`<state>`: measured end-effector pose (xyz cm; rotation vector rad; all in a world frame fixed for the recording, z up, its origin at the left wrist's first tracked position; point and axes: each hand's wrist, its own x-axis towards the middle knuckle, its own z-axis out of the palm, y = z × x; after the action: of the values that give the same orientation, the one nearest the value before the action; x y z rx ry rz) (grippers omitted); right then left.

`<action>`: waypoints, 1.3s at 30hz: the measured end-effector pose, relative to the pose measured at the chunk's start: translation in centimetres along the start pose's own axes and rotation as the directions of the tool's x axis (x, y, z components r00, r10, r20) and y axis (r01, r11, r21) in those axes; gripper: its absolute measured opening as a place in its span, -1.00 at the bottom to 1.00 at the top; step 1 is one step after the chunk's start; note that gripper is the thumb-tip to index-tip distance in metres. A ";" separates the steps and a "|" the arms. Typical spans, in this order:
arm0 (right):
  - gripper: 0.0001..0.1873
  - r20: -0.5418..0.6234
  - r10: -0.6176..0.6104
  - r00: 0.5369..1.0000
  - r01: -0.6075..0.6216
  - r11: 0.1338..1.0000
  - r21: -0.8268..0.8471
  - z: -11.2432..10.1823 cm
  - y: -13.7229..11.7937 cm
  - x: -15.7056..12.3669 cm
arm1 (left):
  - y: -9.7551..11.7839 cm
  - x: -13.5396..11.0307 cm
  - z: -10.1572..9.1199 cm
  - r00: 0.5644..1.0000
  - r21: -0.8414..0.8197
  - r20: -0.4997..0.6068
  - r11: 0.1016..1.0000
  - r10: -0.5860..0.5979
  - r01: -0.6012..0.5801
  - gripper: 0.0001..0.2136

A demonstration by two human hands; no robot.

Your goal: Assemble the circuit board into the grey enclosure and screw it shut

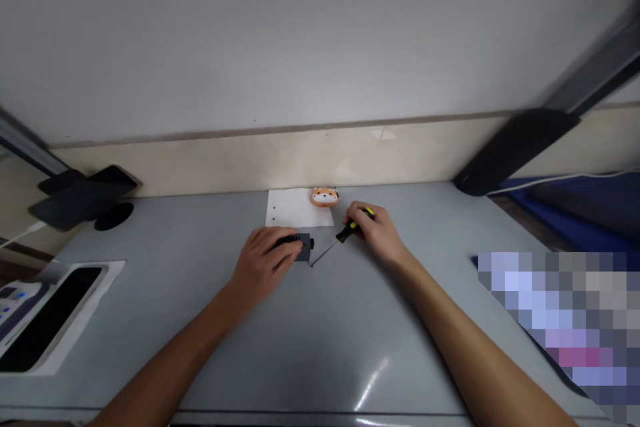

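Note:
My left hand (264,260) is closed around a small dark box-shaped device (305,248) on the grey table. Slots show on the device's top, and a short stub sticks out at its right end. My right hand (375,230) grips the black and yellow handle of a screwdriver (345,234). Its thin shaft slants down to the left, the tip close to the device's near right corner; whether they touch I cannot tell. Just behind the hands lies a white sheet of paper (293,207) with small dark marks. An orange animal-face case (325,197) rests on the sheet's right part.
A phone on a stand (95,193) is at the back left. A dark-screened device (55,320) lies on white paper at the left, beside a power strip (20,300). A black post base (515,150) stands back right. Blurred-out blocks cover a dark-edged object at the right.

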<state>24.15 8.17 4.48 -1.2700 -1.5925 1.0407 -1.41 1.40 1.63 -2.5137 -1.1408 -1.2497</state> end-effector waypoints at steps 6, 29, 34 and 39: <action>-0.70 -0.094 0.046 0.995 -0.012 0.943 0.332 -0.6 0.3 0.3 | -0.1 -0.1 0.1 1.000 -0.024 0.006 1.000 -0.014 0.014 -0.81; -0.67 -0.149 0.135 0.979 -0.068 0.919 0.389 0.2 1.0 0.7 | 0.0 0.0 0.0 1.000 -0.016 0.018 1.000 -0.012 0.012 -0.75; -0.68 -0.134 0.158 0.978 -0.090 0.908 0.410 0.3 1.2 0.8 | 0.1 0.1 0.0 1.000 -0.010 0.012 1.000 -0.015 0.015 -0.73; -0.68 -0.110 0.158 0.981 -0.106 0.920 0.377 0.3 0.9 0.6 | 0.2 0.1 0.0 1.000 -0.001 0.009 1.000 -0.016 0.016 -0.72</action>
<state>24.01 8.87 3.59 -1.1709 -1.1488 1.2414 -1.27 1.35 1.76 -2.5181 -1.1643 -1.2447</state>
